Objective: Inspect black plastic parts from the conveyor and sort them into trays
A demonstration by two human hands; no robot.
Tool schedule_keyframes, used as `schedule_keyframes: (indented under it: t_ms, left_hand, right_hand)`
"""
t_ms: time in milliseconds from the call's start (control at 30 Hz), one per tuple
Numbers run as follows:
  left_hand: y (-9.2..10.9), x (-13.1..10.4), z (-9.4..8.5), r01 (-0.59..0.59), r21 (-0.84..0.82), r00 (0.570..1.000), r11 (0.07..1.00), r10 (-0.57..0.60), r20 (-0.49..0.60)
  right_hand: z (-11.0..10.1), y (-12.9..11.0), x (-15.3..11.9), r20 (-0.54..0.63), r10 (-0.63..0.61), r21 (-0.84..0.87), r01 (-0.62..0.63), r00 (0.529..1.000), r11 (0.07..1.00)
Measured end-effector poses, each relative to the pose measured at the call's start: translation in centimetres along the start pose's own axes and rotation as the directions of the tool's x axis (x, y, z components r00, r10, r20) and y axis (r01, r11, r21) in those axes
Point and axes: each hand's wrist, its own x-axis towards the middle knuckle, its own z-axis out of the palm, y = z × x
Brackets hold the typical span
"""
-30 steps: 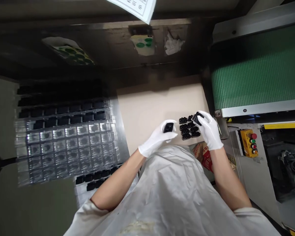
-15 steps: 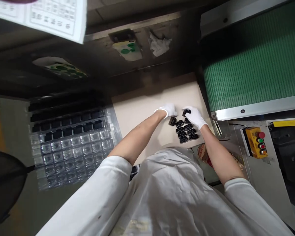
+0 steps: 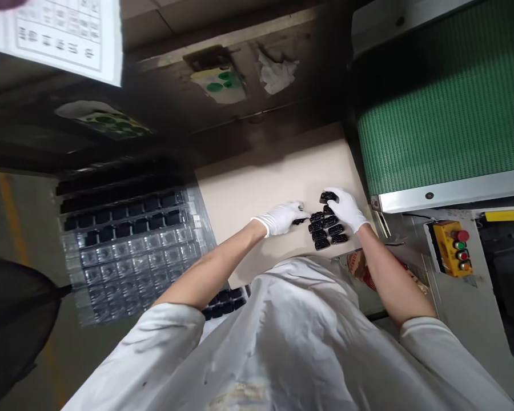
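Observation:
Several small black moulded parts (image 3: 322, 244) lie in two close rows on the pale work board (image 3: 248, 182). My left hand (image 3: 277, 219), in a white glove, is at the left side of these rows, its fingers closed round a black part (image 3: 300, 221) that they partly cover. At the far end of the rows, my gloved right hand (image 3: 346, 208) has thumb and fingers on either side of another black part (image 3: 328, 197). The undersides of both held parts are hidden.
Left of the board stands a clear compartment tray (image 3: 132, 251) with black pieces in its far rows. A green conveyor belt (image 3: 445, 114) rises at the right, above a yellow button box (image 3: 452, 248). A printed sheet (image 3: 68, 40) hangs close at the upper left.
My left hand has moved left and towards me, onto the black part that lay apart from the rows. My right hand stays at the far black part, shifted only slightly.

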Motion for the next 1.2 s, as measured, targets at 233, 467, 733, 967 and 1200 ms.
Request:
schedule_keyframes:
  t_ms: [233,467,733,967,1200]
  left_hand:
    - [-0.9,0.8,-0.7,0.007,-0.006,1.0,1.0,-0.007,0.0]
    - [-0.1,2.2,1.1,0.329,-0.148,0.907,0.933,-0.356,-0.225]
    - [1.5,4.6,2.7,0.18,-0.267,0.869,0.947,-0.281,-0.408]
    - [1.2,4.2,2.7,0.076,-0.309,0.918,0.948,-0.187,-0.349]
    - [5.5,-0.8,7.1,0.239,-0.283,0.849,0.929,-0.342,-0.404]
  right_hand:
    - [-0.2,-0.5,0.6,0.038,0.025,-0.086,-0.021,0.999,0.996]
    - [0.0,-1.0,-0.5,-0.013,0.07,-0.065,-0.071,0.997,0.995]
    - [-0.1,0.8,-9.8,-0.328,0.22,-0.038,-0.246,0.919,0.969]
    - [4.1,3.2,-18.2,-0.331,0.356,-0.006,-0.379,0.874,0.925]
    - [5.5,2.3,-14.5,-0.319,0.285,-0.059,-0.319,0.904,0.946]
